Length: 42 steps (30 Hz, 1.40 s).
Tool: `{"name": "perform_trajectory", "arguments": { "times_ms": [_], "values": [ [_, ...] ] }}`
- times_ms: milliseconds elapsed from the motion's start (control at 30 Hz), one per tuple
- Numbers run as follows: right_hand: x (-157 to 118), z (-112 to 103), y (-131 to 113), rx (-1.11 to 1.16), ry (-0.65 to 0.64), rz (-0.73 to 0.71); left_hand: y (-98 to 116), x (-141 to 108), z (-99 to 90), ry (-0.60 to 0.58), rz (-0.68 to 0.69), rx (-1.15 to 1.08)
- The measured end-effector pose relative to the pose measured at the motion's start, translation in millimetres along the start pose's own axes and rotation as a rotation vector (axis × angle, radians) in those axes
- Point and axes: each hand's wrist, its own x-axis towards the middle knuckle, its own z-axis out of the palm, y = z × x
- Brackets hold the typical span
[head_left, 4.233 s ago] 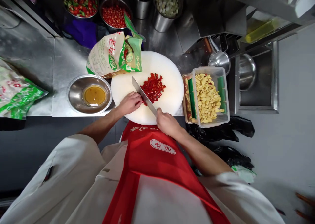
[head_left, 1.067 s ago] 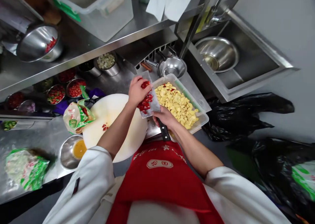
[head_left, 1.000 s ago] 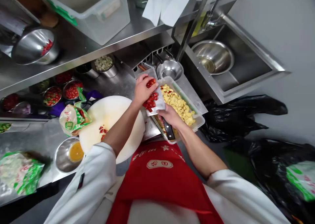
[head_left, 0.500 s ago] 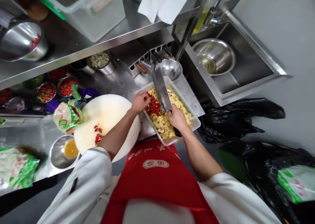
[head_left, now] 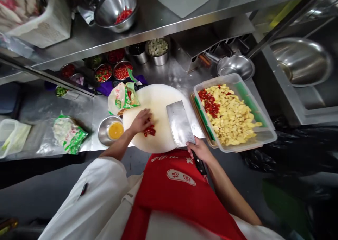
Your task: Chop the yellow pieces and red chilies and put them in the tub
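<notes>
My right hand (head_left: 200, 149) grips the black handle of a cleaver (head_left: 180, 124), whose broad blade lies over the right part of a round white chopping board (head_left: 158, 99). On the board's left side, my left hand (head_left: 141, 121) reaches down with its fingers apart, over and beside a small heap of cut red chillies (head_left: 149, 131). Its fingertips partly cover the heap. To the right of the board stands a clear plastic tub (head_left: 268, 134) holding pale yellow slices (head_left: 235, 117), with chopped red chillies (head_left: 210, 102) in its left corner.
An opened green-and-white bag (head_left: 121, 97) overlaps the board's back left edge. A steel bowl (head_left: 103, 136) with orange-yellow liquid is left of the board. Metal pots of chopped ingredients (head_left: 123, 71) line the back under a steel shelf (head_left: 169, 30). A steel pan (head_left: 236, 67) sits behind the tub.
Both hands have moved left from the tub to the board, the right one carrying the cleaver. My left hand now touches the chillies there. The view has swung left.
</notes>
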Motion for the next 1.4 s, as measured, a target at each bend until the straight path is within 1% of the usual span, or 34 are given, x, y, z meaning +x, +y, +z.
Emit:
{"name": "perform_trajectory", "arguments": {
  "times_ms": [33,100,133,167,233,300,367,400,467,533,600,700,767,800,833,867,933,967,1000,1033,1067,1100,1133,1167,1200,1267,1333,1367,1400],
  "values": [
    [5.8,12.8,5.2,-0.002,-0.017,0.015,5.6,-15.6,7.0,-0.008,0.014,-0.006],
    [14.7,34.1,13.6,-0.020,-0.041,0.035,27.0,-36.7,25.1,0.018,-0.022,-0.015],
    [17.7,43.4,16.4,-0.030,-0.057,0.039,40.2,-42.0,35.0,0.058,-0.072,-0.019],
    [19.9,52.4,18.2,-0.037,-0.077,0.038,53.5,-43.9,44.9,0.124,-0.147,-0.028],
    [22.8,70.2,18.6,-0.050,-0.125,0.027,76.7,-40.5,62.6,0.267,-0.287,-0.065],
    [24.9,87.4,15.3,-0.066,-0.173,0.008,92.5,-31.9,75.1,0.394,-0.405,-0.119],
    [26.5,99.9,9.5,-0.076,-0.182,-0.008,101.3,-21.2,81.2,0.502,-0.504,-0.187],
    [26.6,102.6,5.8,-0.074,-0.170,-0.016,104.3,-14.7,81.8,0.545,-0.537,-0.226],
    [24.5,98.6,-2.9,-0.065,-0.117,-0.033,112.4,2.7,79.6,0.597,-0.539,-0.304],
    [17.9,81.2,-13.2,-0.059,-0.035,-0.055,128.7,28.7,75.3,0.616,-0.457,-0.365],
    [7.6,52.5,-25.6,-0.058,0.067,-0.083,155.8,64.1,72.0,0.627,-0.323,-0.406],
    [-9.4,-2.9,-48.2,-0.086,0.238,-0.133,207.5,130.0,74.8,0.644,-0.120,-0.446],
    [-19.4,-42.8,-63.6,-0.152,0.372,-0.165,238.4,175.1,83.8,0.646,-0.028,-0.449],
    [-24.0,-62.7,-70.4,-0.203,0.446,-0.172,250.5,195.8,89.9,0.634,-0.011,-0.440],
    [-28.5,-82.2,-76.1,-0.258,0.515,-0.171,260.0,214.3,96.5,0.605,-0.023,-0.419],
    [-33.0,-101.1,-80.5,-0.306,0.573,-0.165,267.0,230.2,102.9,0.550,-0.064,-0.383],
    [-41.4,-136.2,-84.8,-0.377,0.655,-0.147,274.9,252.5,112.1,0.369,-0.155,-0.270],
    [-44.8,-152.0,-85.0,-0.398,0.689,-0.141,276.8,259.1,113.6,0.269,-0.166,-0.207],
    [-47.1,-166.2,-84.1,-0.409,0.710,-0.137,277.5,263.3,112.4,0.186,-0.149,-0.155],
    [-48.0,-178.7,-82.6,-0.422,0.768,-0.126,277.0,265.8,108.2,0.134,-0.111,-0.119],
    [-47.2,-189.2,-80.8,-0.422,0.800,-0.118,274.4,267.3,100.9,0.117,-0.072,-0.100],
    [-44.8,-197.5,-79.0,-0.384,0.789,-0.114,268.9,267.7,90.2,0.132,-0.052,-0.091],
    [-41.3,-203.1,-77.1,-0.303,0.770,-0.121,259.4,266.5,76.5,0.163,-0.059,-0.088],
    [-37.2,-205.9,-75.3,-0.234,0.728,-0.120,245.3,262.7,59.9,0.201,-0.092,-0.083],
    [-33.0,-205.9,-73.3,-0.168,0.678,-0.117,226.4,255.6,41.1,0.240,-0.140,-0.072],
    [-25.3,-198.3,-69.1,-0.089,0.577,-0.104,176.5,229.4,0.3,0.349,-0.281,-0.040],
    [-18.2,-182.8,-65.4,-0.077,0.500,-0.091,117.9,191.4,-38.5,0.496,-0.464,0.008],
    [-14.2,-172.9,-64.2,-0.085,0.467,-0.089,89.1,171.1,-55.1,0.602,-0.592,0.027],
    [-9.5,-162.0,-63.8,-0.092,0.438,-0.092,62.7,151.4,-68.8,0.667,-0.722,0.040]
  ]
}}
